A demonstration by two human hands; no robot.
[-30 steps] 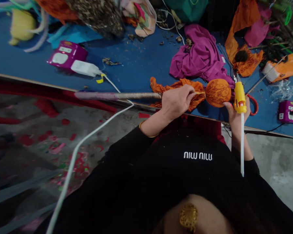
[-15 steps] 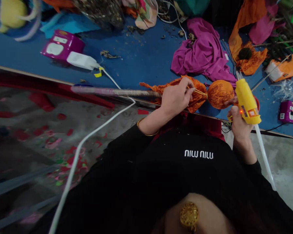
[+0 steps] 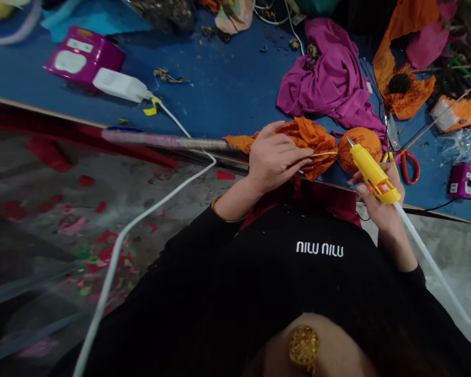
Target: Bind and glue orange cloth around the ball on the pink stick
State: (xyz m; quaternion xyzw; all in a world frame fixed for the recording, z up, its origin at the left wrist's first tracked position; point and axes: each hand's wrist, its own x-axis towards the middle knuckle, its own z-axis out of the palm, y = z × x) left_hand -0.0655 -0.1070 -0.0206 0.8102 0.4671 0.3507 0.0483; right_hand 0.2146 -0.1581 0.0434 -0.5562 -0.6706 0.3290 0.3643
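Observation:
A long wrapped stick [image 3: 160,141] runs along the table edge into a bundle of orange cloth [image 3: 316,139], which is tied off beside a round orange cloth ball [image 3: 371,140]. My left hand [image 3: 272,159] is closed round the bundle, pulling a thin yellow band [image 3: 324,154] taut from the neck by the ball. In my right hand [image 3: 382,201] is a yellow glue gun [image 3: 372,170], a small light glowing on it and a long white glue stick [image 3: 435,267] out of its back. The gun's nozzle lies over the ball, pointing toward the neck.
Red-handled scissors [image 3: 410,167] lie right of the ball. Behind are magenta cloth [image 3: 325,78] and orange cloth scraps [image 3: 410,99]. At the left a purple power socket [image 3: 84,63] holds a white plug [image 3: 120,85], whose white cable [image 3: 141,214] hangs over the table edge [image 3: 43,112].
My right hand has tilted the glue gun and brought its nozzle left over the ball. My left hand's fingers have straightened along the yellow band. The scissors have come into fuller view.

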